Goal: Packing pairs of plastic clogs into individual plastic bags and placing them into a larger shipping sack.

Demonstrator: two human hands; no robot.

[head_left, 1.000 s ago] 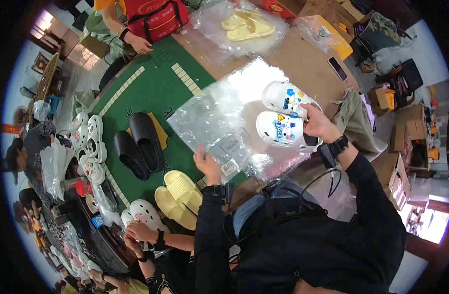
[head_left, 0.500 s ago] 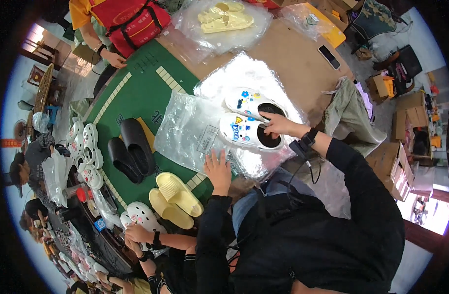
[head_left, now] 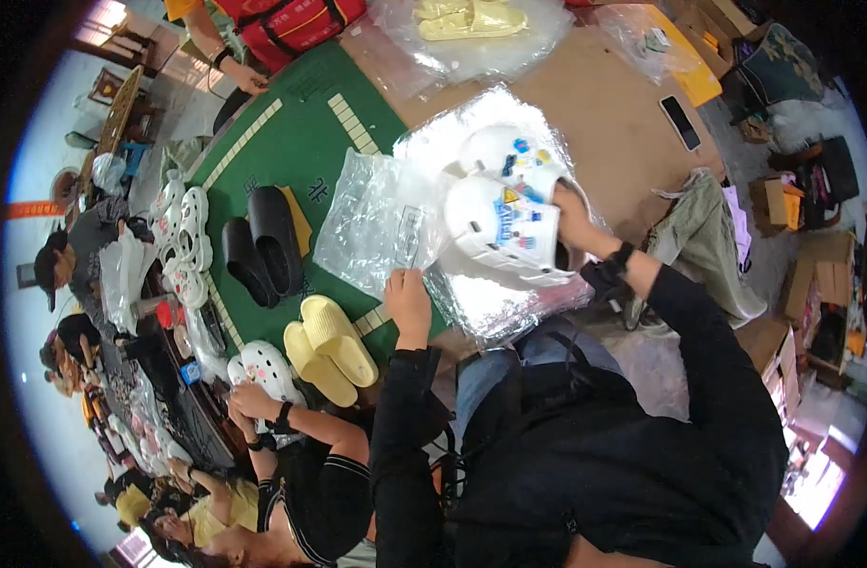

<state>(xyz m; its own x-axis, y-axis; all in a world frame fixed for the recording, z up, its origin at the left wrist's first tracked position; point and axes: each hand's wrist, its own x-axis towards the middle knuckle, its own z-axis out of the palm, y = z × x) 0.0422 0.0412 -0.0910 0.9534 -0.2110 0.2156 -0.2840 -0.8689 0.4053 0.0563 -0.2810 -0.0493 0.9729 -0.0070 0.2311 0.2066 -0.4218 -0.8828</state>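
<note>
A pair of white clogs (head_left: 472, 216) with blue and yellow charms is over the silver reflective sheet (head_left: 495, 308) in front of me. My right hand (head_left: 582, 225) is closed on them, its fingers inside the heel openings. The nearer clog looks tilted and slightly blurred; whether both are clear of the sheet I cannot tell. To their left, a clear plastic bag (head_left: 356, 237) lies flat, partly on the green mat. My left hand (head_left: 409, 305) pinches the near edge of this bag, fingers curled together. The toes of the clogs are close to the bag.
Black slides (head_left: 274, 248) and yellow slides (head_left: 331, 346) lie on the green mat (head_left: 334, 128). More white clogs (head_left: 263, 369) are by a co-worker's hands at the lower left. A phone (head_left: 680, 123) rests on the brown tabletop (head_left: 599, 104). Another person's hand (head_left: 249, 78) is at the far left.
My left hand has gone from spread flat on the bag to pinching its edge. My right hand has gripped the clogs, and they have tilted. The whole view has shifted slightly.
</note>
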